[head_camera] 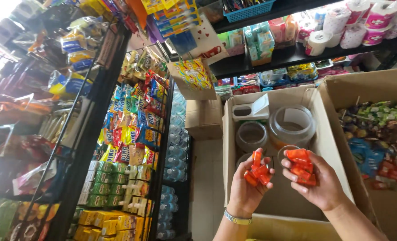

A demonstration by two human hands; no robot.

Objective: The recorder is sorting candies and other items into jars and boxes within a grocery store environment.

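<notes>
Above cardboard box (234, 134), left hand (247, 189), right hand (321, 185), each grip closed around orange packets (258, 172).

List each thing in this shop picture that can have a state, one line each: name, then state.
Left hand: closed around a bunch of orange sachets.
Right hand: holding a stack of orange packets.
Cardboard box: open, flaps up.
Large clear jar: lid off, nearly empty.
Small clear jar: lid off.
Right-hand box: open, full of wrapped sweets.
Toilet rolls: wrapped, stacked on the top shelf.
</notes>
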